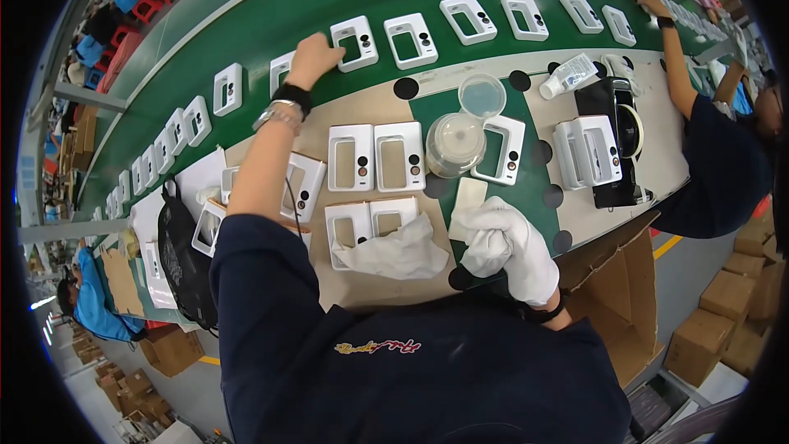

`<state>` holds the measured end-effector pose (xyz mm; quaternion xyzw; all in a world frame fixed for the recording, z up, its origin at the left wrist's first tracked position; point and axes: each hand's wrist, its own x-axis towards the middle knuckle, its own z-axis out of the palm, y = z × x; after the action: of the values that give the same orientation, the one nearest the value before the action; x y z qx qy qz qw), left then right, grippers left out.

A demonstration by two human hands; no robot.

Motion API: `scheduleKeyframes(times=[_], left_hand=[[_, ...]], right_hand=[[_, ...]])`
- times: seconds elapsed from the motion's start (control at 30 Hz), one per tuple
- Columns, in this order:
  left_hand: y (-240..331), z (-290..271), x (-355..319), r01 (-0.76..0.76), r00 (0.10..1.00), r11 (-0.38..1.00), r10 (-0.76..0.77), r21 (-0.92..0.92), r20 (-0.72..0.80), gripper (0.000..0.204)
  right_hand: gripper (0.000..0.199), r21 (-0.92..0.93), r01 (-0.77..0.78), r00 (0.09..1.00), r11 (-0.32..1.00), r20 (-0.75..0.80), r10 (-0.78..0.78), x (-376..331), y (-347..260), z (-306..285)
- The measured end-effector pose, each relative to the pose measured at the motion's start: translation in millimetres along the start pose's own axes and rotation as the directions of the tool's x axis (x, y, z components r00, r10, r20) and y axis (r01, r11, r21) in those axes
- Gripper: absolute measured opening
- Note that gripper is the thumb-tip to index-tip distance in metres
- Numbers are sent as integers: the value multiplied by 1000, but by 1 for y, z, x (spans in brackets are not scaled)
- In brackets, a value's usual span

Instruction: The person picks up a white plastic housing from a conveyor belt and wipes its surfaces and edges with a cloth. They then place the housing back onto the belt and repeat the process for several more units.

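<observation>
My bare left hand (315,61) reaches over the green conveyor with its fingers curled at the left edge of a white plastic frame (371,49). That frame has a large rectangular opening and dark round spots on one side. My right hand (526,259), in a white glove, is closed on a crumpled white cloth (486,256) at the bench's near edge; its fingertips are hidden. Beside it lies a pale flat block (467,204). Another white cloth (403,251) partly covers two frames. A frame (511,152) rests on the green mat near a clear round container (457,145).
More white frames line the conveyor (255,20). A clear lid (482,96), a white tube (569,76), and a stack of frames (588,152) sit on the bench. A black bag (185,255) is at left. A co-worker's hand (649,2) reaches in at far right, above a cardboard box (616,296).
</observation>
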<state>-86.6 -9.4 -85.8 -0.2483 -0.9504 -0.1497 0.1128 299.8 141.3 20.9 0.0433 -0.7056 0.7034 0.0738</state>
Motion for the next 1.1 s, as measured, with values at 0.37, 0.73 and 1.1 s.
scheduleKeyframes(times=[0.37, 0.73, 1.1], left_hand=[[95, -133, -135, 217, 956, 448, 80, -867, 281, 16], [112, -193, -286, 196, 981, -137, 38, -971, 193, 24], [144, -172, -291, -124, 856, -413, -505, -902, 113, 10]], right_hand=[[19, -52, 414, 793, 909, -469, -389, -4, -34, 29], [31, 94, -95, 974, 991, -195, 112, 29, -47, 106], [33, -508, 116, 799, 853, -462, -384, -3, -2, 168]])
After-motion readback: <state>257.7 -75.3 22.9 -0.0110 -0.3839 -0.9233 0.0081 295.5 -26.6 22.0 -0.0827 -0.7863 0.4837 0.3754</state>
